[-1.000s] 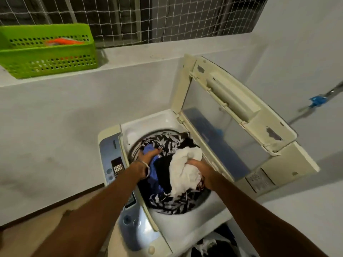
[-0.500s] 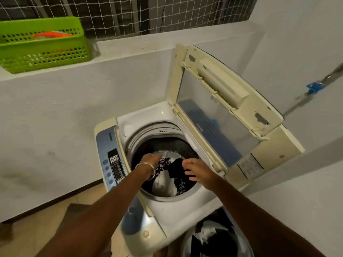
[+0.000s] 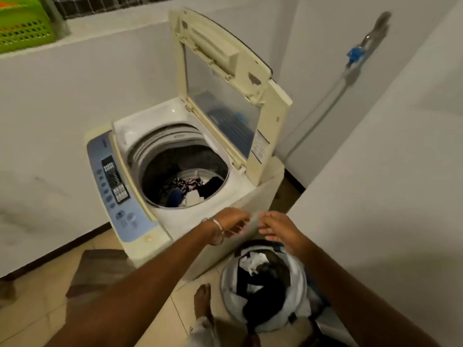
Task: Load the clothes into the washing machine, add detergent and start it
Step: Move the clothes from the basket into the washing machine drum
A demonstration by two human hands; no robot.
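Now both hands are out of the drum: a second ago they pressed a heap of clothes into the opening, and half a second ago they were still reaching inside. The left hand (image 3: 231,221), with a metal bangle (image 3: 215,230) at the wrist, hangs in front of the washing machine (image 3: 198,216), fingers loosely curled and holding nothing. The right hand (image 3: 279,227) is just beside it, fingers relaxed and empty, the two fingertips nearly meeting.

Beyond the hands, farther from the person, the clothes (image 3: 190,189) that were piled to the rim a second ago now lie low at the bottom of the drum: a dark piece, a blue one, a patterned one and a bit of white. The lid (image 3: 223,78) stands up, as before.

Right below the right hand sits a laundry basket (image 3: 265,284) on the floor, with dark and white garments in it; more of it shows than earlier. A bare foot (image 3: 203,299) stands below the left hand. A green crate (image 3: 22,28) rests on the ledge, far to the left.
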